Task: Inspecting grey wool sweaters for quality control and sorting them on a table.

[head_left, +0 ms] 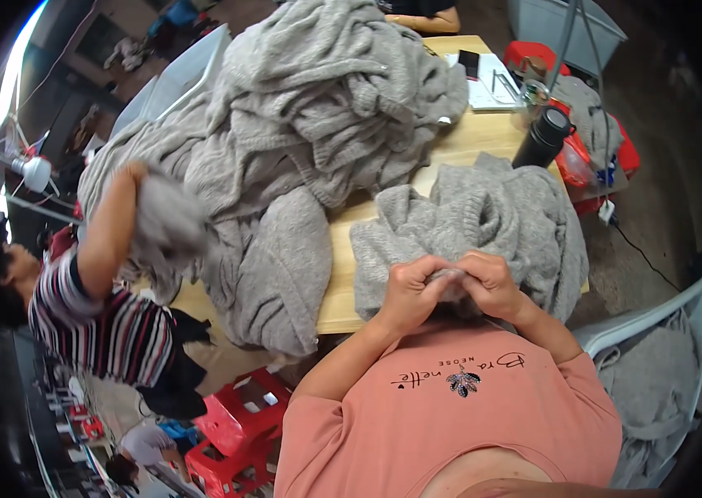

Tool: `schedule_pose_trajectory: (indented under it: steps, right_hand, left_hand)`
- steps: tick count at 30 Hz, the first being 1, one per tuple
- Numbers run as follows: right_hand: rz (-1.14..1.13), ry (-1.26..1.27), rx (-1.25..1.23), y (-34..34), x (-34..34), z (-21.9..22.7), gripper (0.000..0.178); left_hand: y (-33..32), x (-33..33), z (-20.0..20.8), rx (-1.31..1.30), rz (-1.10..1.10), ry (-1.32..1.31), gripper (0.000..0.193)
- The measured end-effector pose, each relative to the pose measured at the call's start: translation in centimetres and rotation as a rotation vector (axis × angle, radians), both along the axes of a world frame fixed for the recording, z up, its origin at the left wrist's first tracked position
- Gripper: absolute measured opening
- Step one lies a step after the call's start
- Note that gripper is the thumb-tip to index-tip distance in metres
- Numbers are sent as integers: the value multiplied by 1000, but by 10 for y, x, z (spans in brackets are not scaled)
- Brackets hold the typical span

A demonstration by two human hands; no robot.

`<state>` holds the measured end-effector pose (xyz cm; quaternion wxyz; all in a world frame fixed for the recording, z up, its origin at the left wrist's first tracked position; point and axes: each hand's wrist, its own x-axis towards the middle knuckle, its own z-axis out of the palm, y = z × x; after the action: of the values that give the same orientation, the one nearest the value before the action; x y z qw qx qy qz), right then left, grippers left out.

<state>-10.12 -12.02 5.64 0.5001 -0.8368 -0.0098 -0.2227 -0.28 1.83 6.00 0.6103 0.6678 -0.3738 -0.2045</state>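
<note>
A grey knitted garment (492,207) lies bunched on the near right part of the wooden table, its ribbed folds turned up. Both my hands pinch a small fold of it close to my body at the table's front edge. My left hand (416,290) has its fingers curled in, thumb pressed on the knit. Beside it my right hand (490,282) is closed the same way, the two thumbs nearly touching. Part of the gripped fold is hidden behind my fingers.
A tall heap of grey knitwear (309,108) covers the table's left and far side. A person in a striped shirt (102,332) handles a grey piece there. A black bottle (543,137) and notebook (492,83) stand right. Red stools (243,407) and a plastic bin (695,315) flank me.
</note>
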Motion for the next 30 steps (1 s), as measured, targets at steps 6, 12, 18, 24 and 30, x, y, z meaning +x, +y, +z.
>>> schedule_pose_trajectory:
  steps: [6, 12, 18, 24, 30]
  right_hand:
    - [73, -14, 28, -10, 5, -7, 7]
    - [141, 10, 123, -8, 9, -8, 5]
    - [98, 79, 174, -8, 13, -8, 2]
    - [34, -11, -19, -2, 13, -10, 8]
    - [-177, -52, -126, -23, -2, -25, 17]
  left_hand:
    - [3, -2, -4, 78, -4, 124, 7]
    - [5, -1, -10, 72, -43, 438, 5]
    - [3, 0, -14, 45, -115, 671, 5]
    - [4, 1, -10, 181, -114, 248, 6]
    - [10, 26, -7, -247, 18, 990, 10]
